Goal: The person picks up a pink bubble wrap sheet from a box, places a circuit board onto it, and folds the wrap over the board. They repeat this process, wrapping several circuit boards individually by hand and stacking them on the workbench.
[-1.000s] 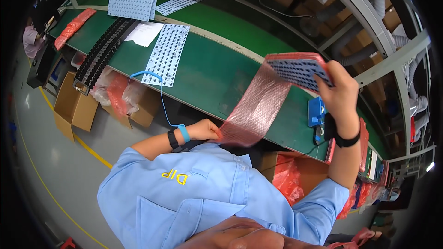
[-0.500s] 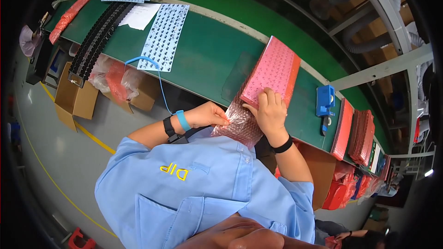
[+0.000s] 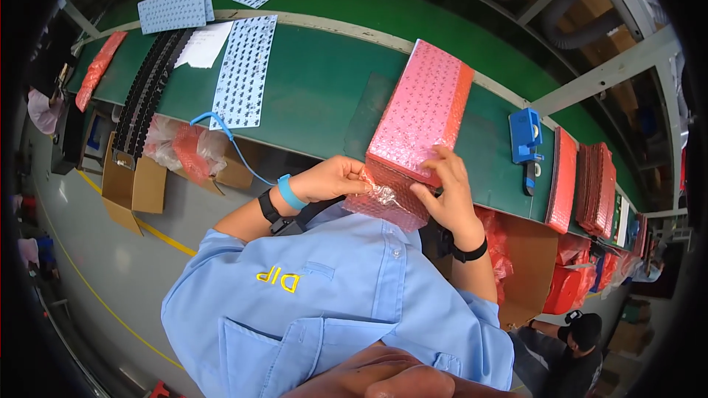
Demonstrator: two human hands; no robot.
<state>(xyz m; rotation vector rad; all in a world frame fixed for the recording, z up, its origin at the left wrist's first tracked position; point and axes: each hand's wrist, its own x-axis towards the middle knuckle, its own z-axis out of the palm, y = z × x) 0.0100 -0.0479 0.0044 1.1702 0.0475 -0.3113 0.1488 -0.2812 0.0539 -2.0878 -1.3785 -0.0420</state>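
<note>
1. Head view, far left: on a long green tabletop (image 3: 317, 66), a slim red bubble-wrap bundle (image 3: 99, 70), then a curved black toothed rack (image 3: 151, 88).
2. Next rightward: a pale blue-white rectangular sheet with rows of dark marks (image 3: 245, 74), with a bright blue cord (image 3: 214, 121) across its near end.
3. At centre-left: left hand (image 3: 335, 179), thumb and fingers pinched together on the left edge of a loose, shiny pink bubble-wrap flap (image 3: 391, 211), close to the table's near edge.
4. At centre: a flat rectangular pink bubble-wrapped pack (image 3: 420, 103), lying just beyond both hands, long axis running away from the body with the far end slanting right; flap below its near short end.
5. Just right of that: right hand (image 3: 451, 193), partly open, thumb apart from curled fingers, fingertips touching the pack's near-right corner; nearer to the pack than the left pinch. Firmness of hold: cannot tell.
6. Farther right: a blue plastic tape dispenser (image 3: 525, 136), then upright-looking red bubble-wrapped packs (image 3: 599, 190).
</note>
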